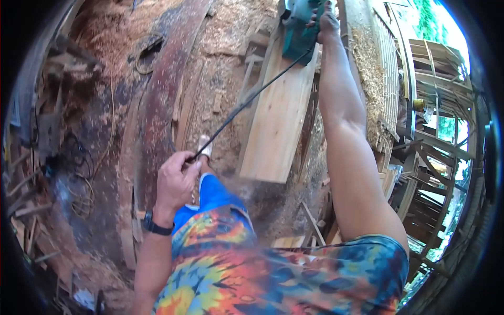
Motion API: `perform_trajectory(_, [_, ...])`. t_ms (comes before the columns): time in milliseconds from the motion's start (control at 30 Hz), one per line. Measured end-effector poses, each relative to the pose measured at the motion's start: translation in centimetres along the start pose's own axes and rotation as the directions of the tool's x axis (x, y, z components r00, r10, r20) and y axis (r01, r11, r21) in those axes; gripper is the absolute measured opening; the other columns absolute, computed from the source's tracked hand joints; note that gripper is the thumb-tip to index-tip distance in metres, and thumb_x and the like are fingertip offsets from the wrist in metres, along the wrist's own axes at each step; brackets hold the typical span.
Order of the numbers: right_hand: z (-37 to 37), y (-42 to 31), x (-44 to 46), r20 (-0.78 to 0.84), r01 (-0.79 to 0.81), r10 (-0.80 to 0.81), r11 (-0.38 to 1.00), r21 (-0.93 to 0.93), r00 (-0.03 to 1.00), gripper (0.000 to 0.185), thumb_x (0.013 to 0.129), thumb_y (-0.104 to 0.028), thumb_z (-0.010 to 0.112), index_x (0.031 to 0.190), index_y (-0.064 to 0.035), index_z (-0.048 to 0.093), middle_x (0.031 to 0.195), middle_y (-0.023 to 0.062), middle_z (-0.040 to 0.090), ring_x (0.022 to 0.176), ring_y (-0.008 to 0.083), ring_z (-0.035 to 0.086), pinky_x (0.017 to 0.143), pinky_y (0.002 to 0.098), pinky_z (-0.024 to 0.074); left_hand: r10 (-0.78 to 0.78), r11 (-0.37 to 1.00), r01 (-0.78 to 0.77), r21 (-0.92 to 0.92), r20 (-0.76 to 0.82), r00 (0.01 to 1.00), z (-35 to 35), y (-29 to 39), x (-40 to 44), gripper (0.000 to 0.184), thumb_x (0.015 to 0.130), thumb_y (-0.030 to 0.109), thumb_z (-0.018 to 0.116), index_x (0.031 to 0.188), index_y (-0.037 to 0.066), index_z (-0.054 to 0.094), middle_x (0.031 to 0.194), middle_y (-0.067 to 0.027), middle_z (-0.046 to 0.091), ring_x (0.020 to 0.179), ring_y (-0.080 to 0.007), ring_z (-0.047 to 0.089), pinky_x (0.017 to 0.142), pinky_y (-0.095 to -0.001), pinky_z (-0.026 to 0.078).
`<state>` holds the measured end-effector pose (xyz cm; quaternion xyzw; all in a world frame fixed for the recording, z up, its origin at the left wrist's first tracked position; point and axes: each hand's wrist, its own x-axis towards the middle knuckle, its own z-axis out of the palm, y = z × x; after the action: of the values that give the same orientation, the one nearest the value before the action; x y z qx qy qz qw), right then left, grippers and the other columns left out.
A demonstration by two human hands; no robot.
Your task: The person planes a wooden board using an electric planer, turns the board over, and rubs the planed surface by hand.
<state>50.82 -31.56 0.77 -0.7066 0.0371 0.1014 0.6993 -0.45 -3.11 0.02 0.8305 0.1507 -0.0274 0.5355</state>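
Note:
A green power tool [298, 34] rests on the far part of a pale wooden plank [275, 128], near the top of the head view. My right hand [328, 25] is closed around the tool's handle, with the arm stretched far forward. From the tool a black cord [252, 97] runs down and left across the plank. My left hand [178, 176], with a dark watch on its wrist, pinches this cord near my body. The plank's near end lies bare, well to the right of my left hand.
Wood shavings [367, 79] are heaped right of the tool. Long dark boards [168, 79] lie on the left, beside a tangled cable [81, 197]. Scrap wood [312, 223] sits near my body, and a slatted wooden structure [436, 131] stands at the right.

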Motion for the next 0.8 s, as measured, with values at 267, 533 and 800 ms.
perform_trajectory(267, [4.5,3.4,-27.4,-0.125,-0.059,0.057,0.998,-0.017,0.991,0.065,0.095,-0.067,0.047,0.102,-0.0026,0.053,0.06,0.0029,0.047,0.047,0.0177,0.05,0.052,0.038,0.0496,-0.184,0.981,0.186,0.045,-0.055,0.981,-4.8,-9.6,-8.0,0.012,0.088,0.009,0.066,0.09,-0.003,0.066,0.075,-0.0123,0.064,0.068,-0.0193,0.062,0.064,-0.0341,0.049])
perform_trajectory(533, [9.0,8.1,-55.8,-0.231,-0.131,0.123,0.991,-0.018,0.965,0.067,0.099,-0.064,0.041,0.11,0.0007,0.052,0.06,0.0044,0.05,0.045,0.0151,0.049,0.05,0.0325,0.0485,-0.167,0.982,0.173,0.07,-0.084,0.982,-9.9,-16.5,-12.3,0.012,0.086,0.01,0.064,0.09,-0.001,0.065,0.08,-0.0159,0.066,0.073,-0.0279,0.066,0.067,-0.0383,0.05])
perform_trajectory(800, [9.6,10.9,-63.9,-0.268,-0.159,0.166,0.986,0.045,0.949,0.07,0.099,-0.062,0.043,0.115,0.0054,0.051,0.061,0.0064,0.053,0.047,0.0157,0.052,0.051,0.0312,0.0491,-0.069,0.994,0.072,0.082,-0.045,0.997,-9.4,-14.1,-11.7,0.011,0.084,0.006,0.062,0.091,-0.002,0.065,0.083,-0.018,0.068,0.077,-0.0301,0.068,0.07,-0.0378,0.052])
